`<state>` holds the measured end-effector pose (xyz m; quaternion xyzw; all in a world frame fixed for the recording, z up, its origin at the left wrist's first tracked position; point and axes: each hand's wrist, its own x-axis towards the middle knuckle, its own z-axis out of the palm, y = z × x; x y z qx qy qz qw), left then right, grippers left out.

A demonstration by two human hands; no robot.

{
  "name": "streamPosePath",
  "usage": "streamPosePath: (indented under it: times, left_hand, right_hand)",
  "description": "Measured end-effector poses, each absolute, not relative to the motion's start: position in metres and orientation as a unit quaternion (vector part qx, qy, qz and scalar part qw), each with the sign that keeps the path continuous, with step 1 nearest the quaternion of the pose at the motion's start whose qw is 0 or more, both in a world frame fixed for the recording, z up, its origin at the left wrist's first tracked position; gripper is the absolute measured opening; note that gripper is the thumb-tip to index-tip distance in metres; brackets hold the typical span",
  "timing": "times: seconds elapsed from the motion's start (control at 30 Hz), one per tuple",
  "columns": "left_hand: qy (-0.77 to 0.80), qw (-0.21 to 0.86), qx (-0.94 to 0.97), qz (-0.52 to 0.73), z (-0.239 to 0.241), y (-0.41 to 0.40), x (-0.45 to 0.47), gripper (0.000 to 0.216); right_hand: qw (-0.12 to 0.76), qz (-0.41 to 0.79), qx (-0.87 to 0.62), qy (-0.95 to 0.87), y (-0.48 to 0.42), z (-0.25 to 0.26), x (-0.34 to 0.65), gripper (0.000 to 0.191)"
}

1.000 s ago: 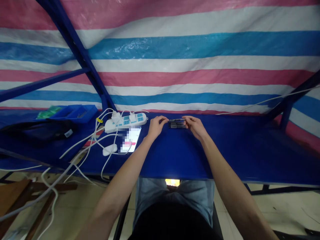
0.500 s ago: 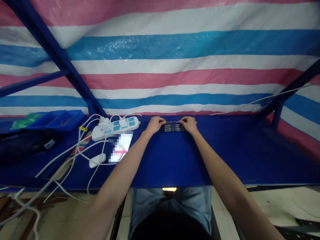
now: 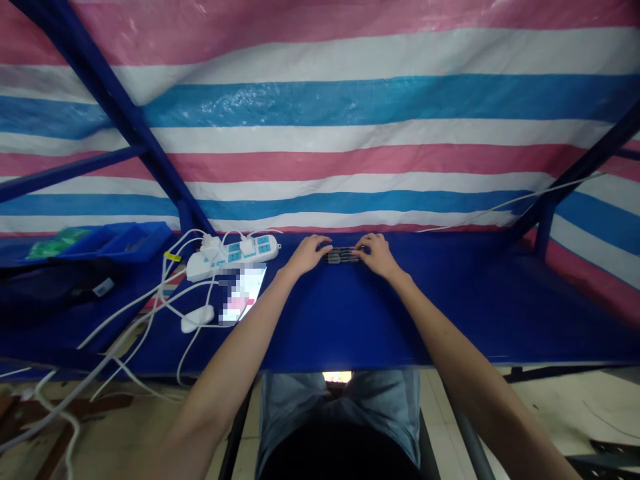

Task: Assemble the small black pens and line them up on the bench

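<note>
Several slim dark pens [image 3: 341,255] lie side by side in a compact row on the blue table, their lengths running left to right. My left hand [image 3: 309,254] is just beside their left ends, thumb and index finger apart with nothing between them. At the right ends is my right hand [image 3: 376,255], fingers curved and thumb apart from the index finger. Its fingertips overlap the pens and seem to touch them. Parts of the right ends are hidden behind those fingers.
Left of my hands a white power strip [image 3: 233,257] holds plugs and tangled white cables. A lit phone [image 3: 245,293] and a white adapter [image 3: 197,319] lie nearer me. Blue bins [image 3: 117,241] stand far left. Striped sheeting [image 3: 350,160] hangs behind the blue table [image 3: 345,320].
Both hands held the ends of one pen at the far side of the row. That pen now rests against the others, and my fingers have loosened, the right hand shifting slightly left.
</note>
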<state>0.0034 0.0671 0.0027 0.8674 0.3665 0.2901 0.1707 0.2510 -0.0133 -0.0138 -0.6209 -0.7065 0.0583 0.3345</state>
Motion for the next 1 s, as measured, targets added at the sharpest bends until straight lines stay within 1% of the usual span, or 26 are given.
streamPosePath:
  times: [0.1,0.17,0.23,0.4,0.5,0.6,0.7,0.8,0.87,0.9,1.0]
  left_hand:
    - [0.358,0.138,0.875,0.294,0.004,0.045,0.006,0.025]
    - [0.351,0.116,0.882,0.292,0.002,0.033,0.007,0.018]
    - [0.348,0.102,0.883,0.297,-0.002,0.024,0.006,0.016]
    - [0.35,0.084,0.884,0.297,-0.005,0.012,-0.002,0.022]
    - [0.352,0.1,0.88,0.301,-0.002,0.012,-0.005,0.015]
    - [0.352,0.115,0.869,0.328,-0.001,0.015,-0.007,0.015]
    - [0.369,0.094,0.86,0.34,-0.001,0.018,-0.007,0.02]
    - [0.406,0.112,0.858,0.294,0.0,0.017,-0.008,0.043]
    - [0.431,0.142,0.851,0.264,0.003,0.015,-0.008,0.056]
    - [0.438,0.155,0.847,0.259,0.004,0.013,-0.007,0.059]
    - [0.429,0.174,0.841,0.279,0.006,0.009,-0.006,0.056]
  right_hand:
    - [0.3,0.025,-0.582,-0.755,-0.025,-0.015,0.24,0.009]
    - [0.286,0.007,-0.573,-0.768,-0.029,-0.018,0.235,0.007]
    - [0.281,0.0,-0.574,-0.769,-0.031,-0.022,0.233,0.008]
    - [0.288,-0.013,-0.57,-0.769,-0.033,-0.021,0.231,0.011]
    - [0.301,-0.011,-0.571,-0.763,-0.032,-0.009,0.226,0.014]
    - [0.277,0.016,-0.567,-0.775,-0.03,0.003,0.217,0.017]
    - [0.237,0.018,-0.561,-0.793,-0.032,0.008,0.207,0.021]
    - [0.228,-0.011,-0.548,-0.805,-0.036,0.003,0.199,0.026]
    - [0.243,-0.034,-0.537,-0.807,-0.04,-0.002,0.197,0.027]
    - [0.256,-0.042,-0.532,-0.806,-0.042,-0.004,0.197,0.027]
    - [0.308,-0.041,-0.513,-0.8,-0.046,-0.012,0.198,0.032]
